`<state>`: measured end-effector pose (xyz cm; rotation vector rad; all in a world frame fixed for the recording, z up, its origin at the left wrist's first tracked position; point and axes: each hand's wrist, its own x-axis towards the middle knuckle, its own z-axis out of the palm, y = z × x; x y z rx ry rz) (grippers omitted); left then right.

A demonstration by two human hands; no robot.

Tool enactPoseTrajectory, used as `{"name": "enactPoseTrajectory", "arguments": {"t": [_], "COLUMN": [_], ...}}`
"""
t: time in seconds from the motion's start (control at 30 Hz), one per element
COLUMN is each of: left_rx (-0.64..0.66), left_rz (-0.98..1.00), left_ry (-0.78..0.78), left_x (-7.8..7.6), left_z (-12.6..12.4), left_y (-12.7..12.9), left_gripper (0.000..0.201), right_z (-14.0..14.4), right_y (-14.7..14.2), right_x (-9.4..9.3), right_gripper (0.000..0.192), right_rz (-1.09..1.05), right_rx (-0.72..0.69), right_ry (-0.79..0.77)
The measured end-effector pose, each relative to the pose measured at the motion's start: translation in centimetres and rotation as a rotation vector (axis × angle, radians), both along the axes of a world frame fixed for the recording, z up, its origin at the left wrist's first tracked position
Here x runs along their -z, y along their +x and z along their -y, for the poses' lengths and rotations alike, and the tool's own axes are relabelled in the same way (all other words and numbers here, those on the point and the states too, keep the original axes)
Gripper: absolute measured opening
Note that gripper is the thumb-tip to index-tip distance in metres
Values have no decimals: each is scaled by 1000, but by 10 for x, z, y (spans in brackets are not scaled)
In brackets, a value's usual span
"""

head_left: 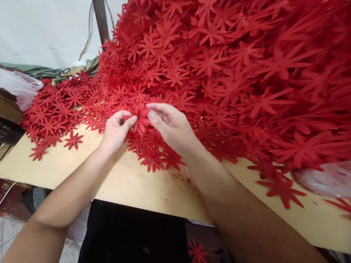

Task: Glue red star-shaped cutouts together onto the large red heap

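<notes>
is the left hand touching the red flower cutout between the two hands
Touching. In the head view the left hand has its thumb tip pressed on a petal of the red flower cutout, with no gap showing; the right hand pinches it from the other side.

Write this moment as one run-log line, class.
left hand: pinching red flower cutout | right hand: pinching same cutout | heap of red cutouts: behind, on wooden table

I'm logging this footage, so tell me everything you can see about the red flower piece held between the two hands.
The red flower cutout is flat, matte, felt-like or foam-like, with narrow pointed petals radiating from a centre. It is pinched between the left hand thumb and the right hand fingers, raised slightly above the heap of identical cutouts.
</notes>
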<state>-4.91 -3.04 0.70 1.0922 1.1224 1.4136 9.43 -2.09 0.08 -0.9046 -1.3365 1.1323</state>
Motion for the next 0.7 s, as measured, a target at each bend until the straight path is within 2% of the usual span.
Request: {"name": "enactPoseTrajectory", "arguments": {"t": [0.1,0.2,0.33,0.47,0.7], "left_rx": [46,92,174,227,101], "left_rz": [-13,1,-4,17,0], "left_ry": [26,47,0,-22,34], "left_x": [7,10,5,3,1], "left_z": [1,2,4,4,2], "left_y": [4,4,4,4,0], "left_gripper": [33,41,44,32,28], "right_z": [4,6,3,0,-2], "right_y": [-6,-8,-7,-4,-1], "right_x": [-2,-3,-3,-1,-1], "right_gripper": [32,33,31,20,20], "right_rz": [-94,-159,-213,-200,-250], "right_rx": [-201,-298,-239,-93,8], "right_ry": [-121,-167,-182,-205,-218]}}
